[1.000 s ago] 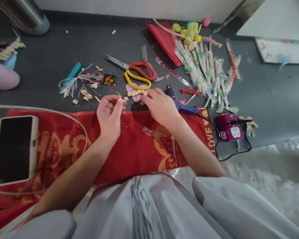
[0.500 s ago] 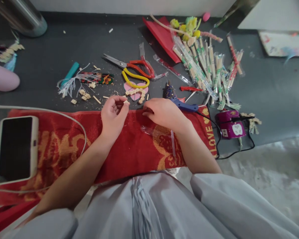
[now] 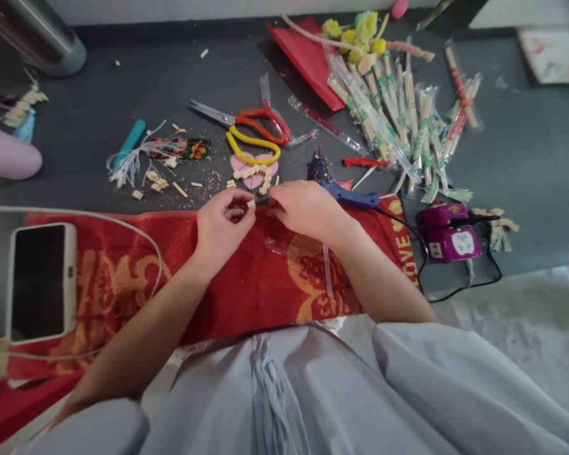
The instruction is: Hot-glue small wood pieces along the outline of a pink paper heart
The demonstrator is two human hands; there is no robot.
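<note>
Between thumb and forefinger my left hand (image 3: 222,221) pinches a small pale wooden piece (image 3: 251,204), just above the towel's far edge. My right hand (image 3: 306,205) is close on the right, fingers curled together and pointing at that piece; whatever they may hold is hidden. Just beyond both hands, a curved strip of small wooden bits (image 3: 267,183) lies partly over a pink heart-shaped card (image 3: 253,161). A blue glue gun (image 3: 353,196) rests beyond my right wrist. Scissors (image 3: 232,120) with orange and yellow handles lie past the heart.
A red towel (image 3: 246,278) covers the near table edge, with a phone (image 3: 42,281) and white cable on its left. Wrapped sticks (image 3: 393,114) pile up at back right. A purple box (image 3: 450,234) with a black cord stands right. Wood scraps (image 3: 157,181) lie left.
My left hand has moved right and slightly toward me with the wooden piece, closer to my right hand. My right hand shifted slightly left. The camera view has tilted a little.
</note>
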